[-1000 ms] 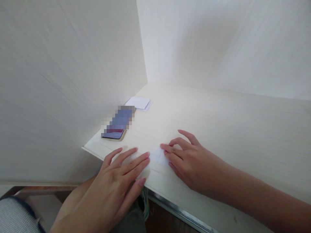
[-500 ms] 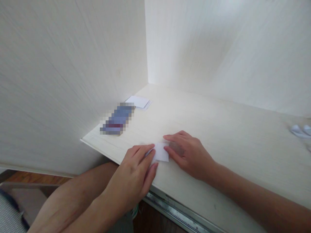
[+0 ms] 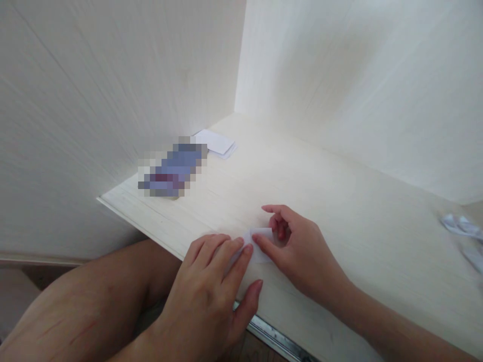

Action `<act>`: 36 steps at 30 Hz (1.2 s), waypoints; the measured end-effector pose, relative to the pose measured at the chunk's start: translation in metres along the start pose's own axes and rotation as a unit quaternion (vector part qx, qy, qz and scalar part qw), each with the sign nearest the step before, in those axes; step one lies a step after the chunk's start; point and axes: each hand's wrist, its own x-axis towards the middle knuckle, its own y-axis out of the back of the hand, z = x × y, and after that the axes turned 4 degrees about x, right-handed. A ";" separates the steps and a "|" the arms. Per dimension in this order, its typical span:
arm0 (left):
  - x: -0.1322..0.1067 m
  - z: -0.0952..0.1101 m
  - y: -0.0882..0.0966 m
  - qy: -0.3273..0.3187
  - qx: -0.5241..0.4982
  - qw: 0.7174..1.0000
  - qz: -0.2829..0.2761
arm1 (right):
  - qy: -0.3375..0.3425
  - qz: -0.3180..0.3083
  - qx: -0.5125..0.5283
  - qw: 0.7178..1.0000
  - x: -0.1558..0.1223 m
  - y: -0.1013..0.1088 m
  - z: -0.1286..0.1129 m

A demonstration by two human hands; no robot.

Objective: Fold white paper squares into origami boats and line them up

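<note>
A small folded piece of white paper (image 3: 263,255) lies on the pale shelf board (image 3: 302,181) near its front edge, partly hidden under my fingers. My left hand (image 3: 215,281) rests over its left side, fingertips flat on the paper and thumb spread away toward the edge. With the tip of its thumb, my right hand (image 3: 292,241) touches the paper's upper part. The right index finger is raised off the paper and stretched out, while the other fingers curl loosely below it.
A blurred-out phone-like object (image 3: 173,168) lies at the left, beside a small stack of white paper sheets (image 3: 215,141). Folded white paper pieces (image 3: 462,226) lie at the far right. White walls rise at the left and back; a metal rail (image 3: 277,337) runs under the front edge.
My right index finger has lifted off the paper and my left thumb has spread outward. The camera view has tilted and shifted a little.
</note>
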 end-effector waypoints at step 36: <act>0.009 -0.025 0.020 -0.060 -0.077 0.993 -0.060 | 0.447 -0.089 -0.113 0.883 -0.006 0.014 0.020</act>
